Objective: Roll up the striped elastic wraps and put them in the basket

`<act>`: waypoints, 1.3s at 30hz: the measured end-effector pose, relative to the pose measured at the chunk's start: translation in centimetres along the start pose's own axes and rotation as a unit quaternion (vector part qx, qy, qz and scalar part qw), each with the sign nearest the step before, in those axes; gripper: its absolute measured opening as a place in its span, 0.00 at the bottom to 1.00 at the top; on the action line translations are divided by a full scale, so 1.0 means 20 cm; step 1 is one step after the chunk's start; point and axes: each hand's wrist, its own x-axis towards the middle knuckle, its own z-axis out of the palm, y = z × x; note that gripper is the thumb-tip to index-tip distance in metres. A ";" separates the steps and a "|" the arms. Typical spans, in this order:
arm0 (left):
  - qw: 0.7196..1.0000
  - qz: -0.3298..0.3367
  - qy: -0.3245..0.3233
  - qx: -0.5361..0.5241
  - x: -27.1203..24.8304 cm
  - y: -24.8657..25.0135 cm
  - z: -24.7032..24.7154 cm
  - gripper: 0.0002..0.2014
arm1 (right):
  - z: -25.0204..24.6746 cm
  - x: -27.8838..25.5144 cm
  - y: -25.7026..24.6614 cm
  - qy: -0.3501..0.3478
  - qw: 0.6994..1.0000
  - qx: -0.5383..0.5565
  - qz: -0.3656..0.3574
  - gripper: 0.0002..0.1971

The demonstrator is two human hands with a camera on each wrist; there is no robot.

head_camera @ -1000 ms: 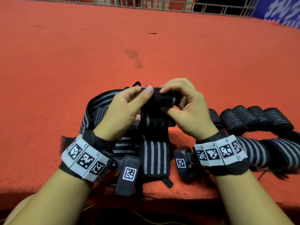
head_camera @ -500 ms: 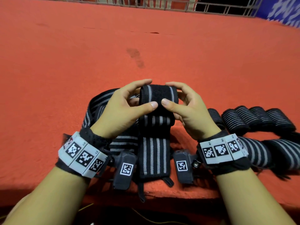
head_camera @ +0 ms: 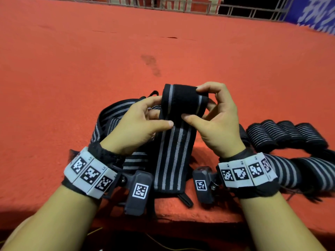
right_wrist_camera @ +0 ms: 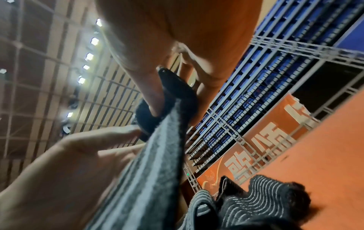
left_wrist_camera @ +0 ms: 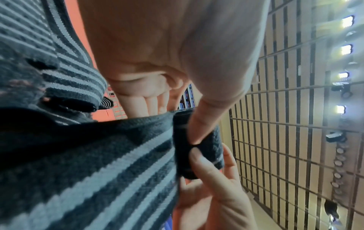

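A black elastic wrap with grey stripes [head_camera: 172, 151] hangs from both hands down to the near edge of the red surface. Its top end is folded over into a short black roll [head_camera: 183, 102]. My left hand [head_camera: 143, 124] pinches the roll's left side, thumb in front and fingers behind. My right hand [head_camera: 215, 113] pinches the right side, forefinger on top and thumb below. In the left wrist view both thumbs press the roll [left_wrist_camera: 199, 149]. The right wrist view has the thumb on the rolled end [right_wrist_camera: 173, 99]. No basket is in view.
Loose unrolled striped wraps [head_camera: 112, 116] lie heaped under and left of my hands. Several finished rolls [head_camera: 282, 134] stand in a row at the right, with two larger striped ones [head_camera: 293, 171] nearer. The red carpeted surface [head_camera: 90, 69] stretches far ahead to a metal railing [head_camera: 181, 6].
The rolled end has been lifted higher and turned further over. My right forefinger has moved onto its top, and both thumbs now meet lower on the front.
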 end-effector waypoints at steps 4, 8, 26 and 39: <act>0.996 -0.025 0.007 -0.088 0.00 0.03 0.01 0.27 | 0.02 0.01 0.02 -0.037 0.995 -0.059 -0.068 0.32; 0.993 -0.023 0.060 -0.094 0.01 0.01 0.00 0.31 | 0.04 -0.02 0.02 -0.098 0.983 -0.110 -0.109 0.23; 0.995 -0.086 0.018 -0.045 0.01 -0.01 -0.02 0.30 | 0.00 0.01 0.01 -0.001 0.980 0.083 0.179 0.22; 0.994 -0.068 0.039 -0.081 -0.01 0.02 0.00 0.31 | 0.05 -0.02 0.05 -0.108 0.985 -0.119 -0.067 0.29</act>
